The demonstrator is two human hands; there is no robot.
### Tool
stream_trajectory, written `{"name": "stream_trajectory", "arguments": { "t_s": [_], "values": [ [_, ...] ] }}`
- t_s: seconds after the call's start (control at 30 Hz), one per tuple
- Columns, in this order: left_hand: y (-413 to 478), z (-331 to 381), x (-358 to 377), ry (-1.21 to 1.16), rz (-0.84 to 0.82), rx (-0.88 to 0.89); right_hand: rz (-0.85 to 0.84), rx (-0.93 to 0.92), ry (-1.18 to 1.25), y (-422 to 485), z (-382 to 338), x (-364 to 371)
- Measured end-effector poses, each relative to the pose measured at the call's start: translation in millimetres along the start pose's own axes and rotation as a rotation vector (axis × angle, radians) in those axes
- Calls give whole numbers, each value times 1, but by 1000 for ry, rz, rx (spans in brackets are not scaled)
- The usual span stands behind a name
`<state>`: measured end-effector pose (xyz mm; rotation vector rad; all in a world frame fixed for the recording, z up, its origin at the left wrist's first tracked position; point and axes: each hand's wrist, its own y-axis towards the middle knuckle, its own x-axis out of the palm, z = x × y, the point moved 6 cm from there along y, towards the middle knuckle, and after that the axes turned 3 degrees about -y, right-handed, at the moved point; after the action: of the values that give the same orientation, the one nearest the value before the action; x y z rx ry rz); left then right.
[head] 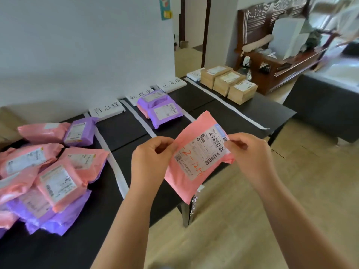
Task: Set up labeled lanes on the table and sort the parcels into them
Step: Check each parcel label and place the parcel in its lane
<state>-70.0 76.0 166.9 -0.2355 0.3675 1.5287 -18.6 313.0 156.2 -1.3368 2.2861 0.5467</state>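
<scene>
A pink parcel (196, 156) with a white shipping label hangs in the air over the black table's (223, 105) near edge. My left hand (151, 160) pinches its left edge and my right hand (250, 156) pinches its right edge. White strips (114, 164) split the table into lanes, each headed by a handwritten paper label (106, 109). A heap of pink and purple parcels (48, 175) fills the leftmost lane. Purple parcels on a pink one (161, 109) lie in the third lane. Three brown cardboard boxes (229, 82) sit in the far right lane.
The white wall runs behind the labels. A dark sofa (320, 105) stands beyond the table's right end, with a carved wooden bench (275, 61) behind it. Light wooden floor (252, 220) lies at my right. The table leg (186, 212) is below the held parcel.
</scene>
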Motion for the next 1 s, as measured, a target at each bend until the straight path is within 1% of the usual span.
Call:
{"name": "stream_trajectory", "arguments": {
  "t_s": [0.07, 0.17, 0.27, 0.33, 0.43, 0.57, 0.67, 0.73, 0.83, 1.0],
  "values": [
    [4, 1, 22, 40, 14, -2, -7, 35, 41, 12, 17, -12],
    [20, 2, 42, 110, 103, 0, 22, 72, 75, 36, 38, -23],
    [42, -5, 61, 115, 183, -59, 52, 120, 105, 65, 57, -26],
    [62, -13, 79, 100, 161, -106, 74, 144, 104, 89, 68, -24],
    [95, -25, 113, 97, 67, -165, 103, 214, 147, 129, 79, -21],
    [135, -30, 153, 58, -3, -268, 135, 293, 200, 176, 86, -23],
    [167, -24, 178, 42, -40, -281, 167, 333, 235, 207, 93, -26],
    [185, -22, 190, 29, -39, -285, 160, 354, 252, 226, 98, -23],
    [207, -23, 202, 33, 9, -303, 134, 376, 265, 257, 106, -17],
    [243, -30, 226, 29, 124, -367, 17, 340, 205, 321, 123, -2]
  ]
}}
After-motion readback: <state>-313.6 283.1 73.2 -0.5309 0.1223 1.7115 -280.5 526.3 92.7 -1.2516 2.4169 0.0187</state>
